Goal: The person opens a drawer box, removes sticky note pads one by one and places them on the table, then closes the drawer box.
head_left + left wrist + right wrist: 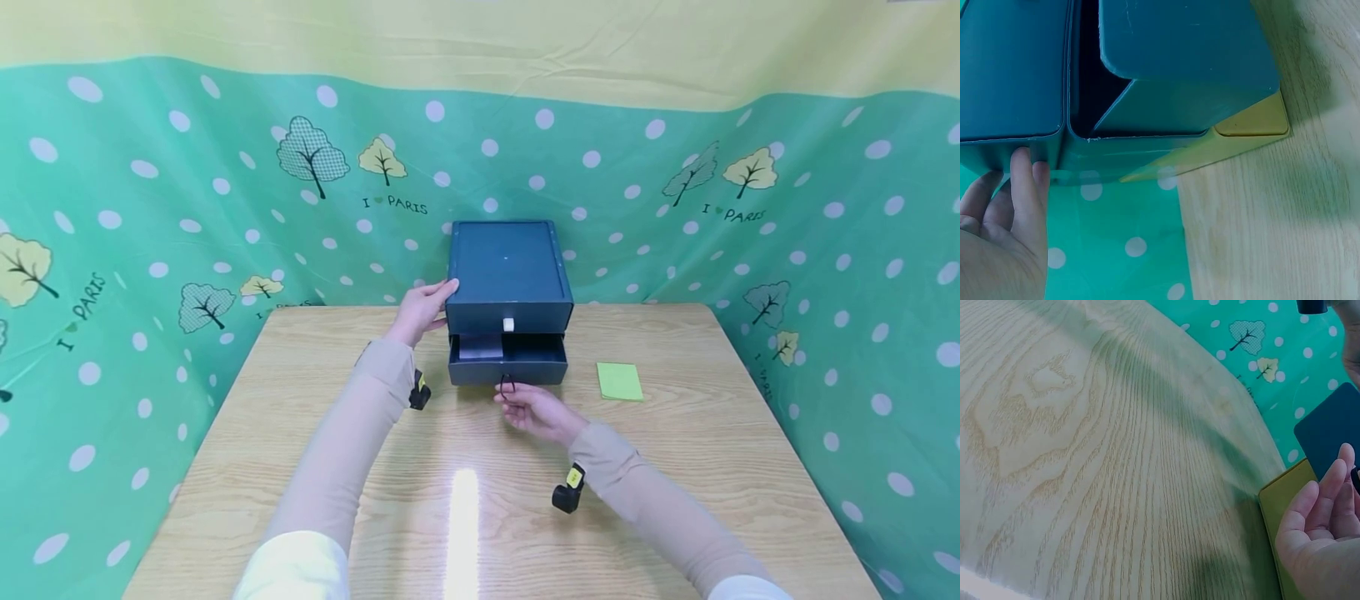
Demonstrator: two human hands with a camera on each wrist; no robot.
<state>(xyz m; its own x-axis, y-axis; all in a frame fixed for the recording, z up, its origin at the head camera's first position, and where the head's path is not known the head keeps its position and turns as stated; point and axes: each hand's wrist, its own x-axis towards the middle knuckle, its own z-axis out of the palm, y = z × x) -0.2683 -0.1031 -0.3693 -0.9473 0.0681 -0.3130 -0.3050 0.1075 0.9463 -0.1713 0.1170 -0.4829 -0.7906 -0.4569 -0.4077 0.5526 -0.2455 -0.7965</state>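
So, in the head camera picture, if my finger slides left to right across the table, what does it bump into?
Left hand → blue drawer box → green paper square.

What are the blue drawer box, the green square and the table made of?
Blue drawer box: maybe smooth plastic or coated board, with a soft sheen; its edges look pale and scuffed up close.
Green square: probably paper, because it looks thin, flat and dull.
Table: wood or a wood-look covering; it has grain lines, and its bright light streak suggests a slightly shiny finish.
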